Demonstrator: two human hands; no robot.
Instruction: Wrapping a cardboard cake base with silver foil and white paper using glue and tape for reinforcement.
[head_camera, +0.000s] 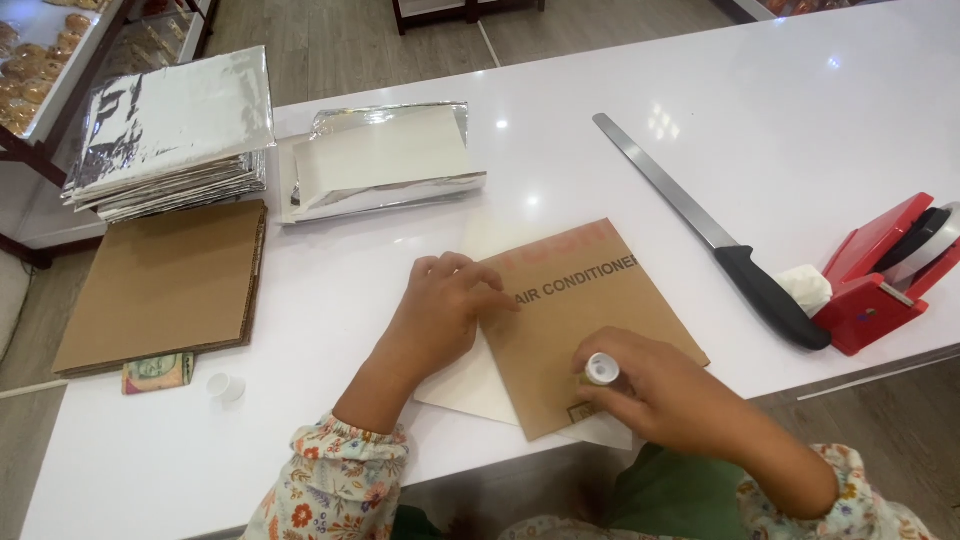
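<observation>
You are looking over a glossy white table (820, 110) reflecting ceiling lights, with grey wood-plank floor (330, 40) lying beyond it.

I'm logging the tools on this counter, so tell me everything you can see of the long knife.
The long knife lies flat on the white table, slanting from upper left to lower right. Its blade is long, narrow, straight and grey, seemingly metal; its handle is black, thick and matte. The handle end rests against the red tape dispenser and a small white wad beside it. Neither hand touches it.
</observation>
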